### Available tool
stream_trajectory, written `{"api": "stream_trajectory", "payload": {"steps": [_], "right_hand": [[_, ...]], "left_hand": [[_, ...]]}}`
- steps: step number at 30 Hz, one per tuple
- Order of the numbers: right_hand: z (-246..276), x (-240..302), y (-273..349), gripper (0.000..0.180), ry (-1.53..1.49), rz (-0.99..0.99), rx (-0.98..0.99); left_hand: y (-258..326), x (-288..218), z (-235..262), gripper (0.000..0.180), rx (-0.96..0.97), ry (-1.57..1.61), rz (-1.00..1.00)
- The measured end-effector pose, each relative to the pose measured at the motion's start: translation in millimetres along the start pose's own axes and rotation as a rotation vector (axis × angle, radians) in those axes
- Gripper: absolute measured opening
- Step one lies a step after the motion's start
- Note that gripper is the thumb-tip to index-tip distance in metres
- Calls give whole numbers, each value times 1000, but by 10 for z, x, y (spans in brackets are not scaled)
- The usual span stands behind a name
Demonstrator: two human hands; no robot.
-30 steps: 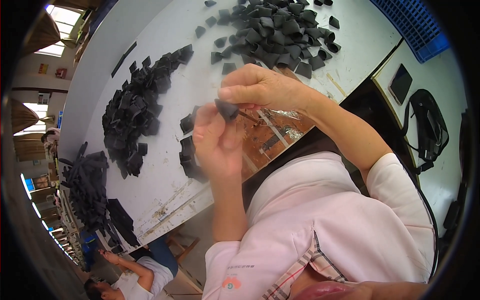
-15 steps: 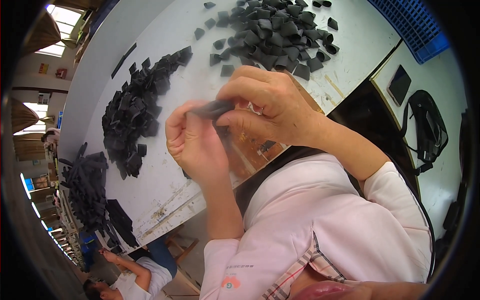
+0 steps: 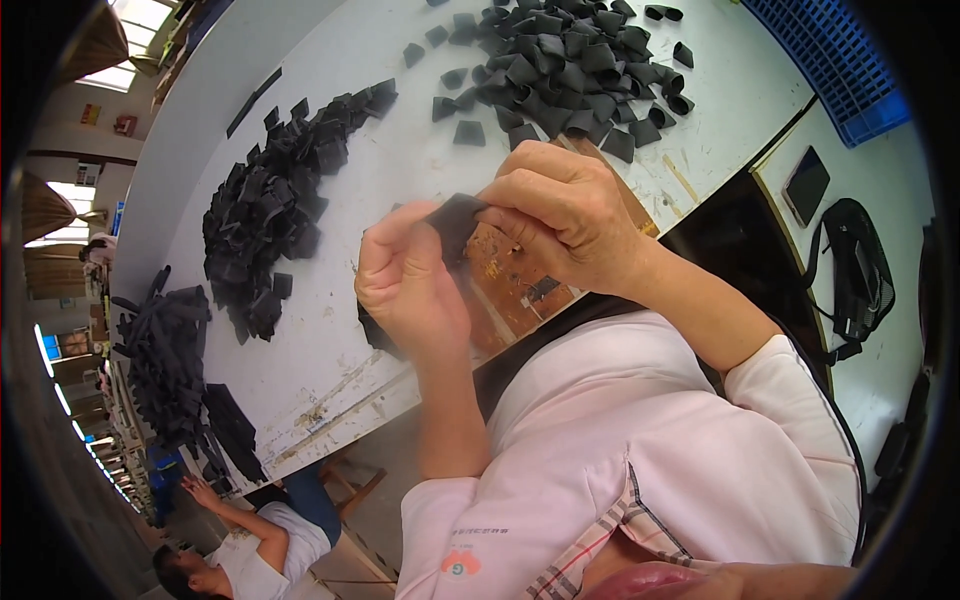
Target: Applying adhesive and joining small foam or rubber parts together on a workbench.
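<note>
Between both hands I hold a black piece of flexible sheet material (image 3: 455, 222), cloth or foam, above the table. My left hand (image 3: 412, 285) is closed on one end, thumb against curled fingers. The other end is pinched by my right hand (image 3: 572, 215), its thumb and index finger together. Beneath the hands lies a brown wooden board (image 3: 505, 290) with yellowish stains and a small dark scrap on it. Another dark piece (image 3: 376, 332) shows partly behind my left wrist. Beyond my right hand is a heap of black pieces curved into open loops (image 3: 570, 70).
Left of my hands, a pile of flat black pieces (image 3: 265, 215) and a bundle of black strips (image 3: 165, 345) lie on the white table (image 3: 330, 390). A blue crate (image 3: 835, 70), a phone (image 3: 806, 186) and a black bag (image 3: 855, 270) sit at right. Another person (image 3: 265, 540) sits at lower left.
Both hands have shifted slightly to the right. The black piece has turned and shows a broader flat face between them. The other person's hands have moved.
</note>
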State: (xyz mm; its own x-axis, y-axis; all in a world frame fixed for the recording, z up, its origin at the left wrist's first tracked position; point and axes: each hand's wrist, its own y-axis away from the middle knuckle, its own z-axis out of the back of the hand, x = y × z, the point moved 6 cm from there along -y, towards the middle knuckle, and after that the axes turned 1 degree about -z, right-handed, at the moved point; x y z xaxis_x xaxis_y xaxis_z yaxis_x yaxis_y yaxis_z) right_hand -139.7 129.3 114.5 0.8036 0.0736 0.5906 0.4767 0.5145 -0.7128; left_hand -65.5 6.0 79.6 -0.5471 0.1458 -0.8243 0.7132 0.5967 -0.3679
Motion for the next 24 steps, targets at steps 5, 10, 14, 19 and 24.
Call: {"api": "stream_trajectory", "payload": {"steps": [5, 10, 14, 19, 24], "right_hand": [[-47, 29, -37, 9, 112, 36, 83], [52, -288, -106, 10, -654, -541, 106], [267, -659, -44, 23, -653, -657, -167], [-180, -510, 557, 24, -526, -902, 44], [-572, -278, 723, 22, -555, -923, 428]], "left_hand": [[-19, -36, 42, 7, -16, -249, -27], [168, -22, 340, 9, -212, -534, -73], [402, 52, 1475, 34, -521, -1215, 72], [689, 157, 2258, 25, -384, -1617, 321], [672, 184, 2341, 15, -376, -1569, 340]]}}
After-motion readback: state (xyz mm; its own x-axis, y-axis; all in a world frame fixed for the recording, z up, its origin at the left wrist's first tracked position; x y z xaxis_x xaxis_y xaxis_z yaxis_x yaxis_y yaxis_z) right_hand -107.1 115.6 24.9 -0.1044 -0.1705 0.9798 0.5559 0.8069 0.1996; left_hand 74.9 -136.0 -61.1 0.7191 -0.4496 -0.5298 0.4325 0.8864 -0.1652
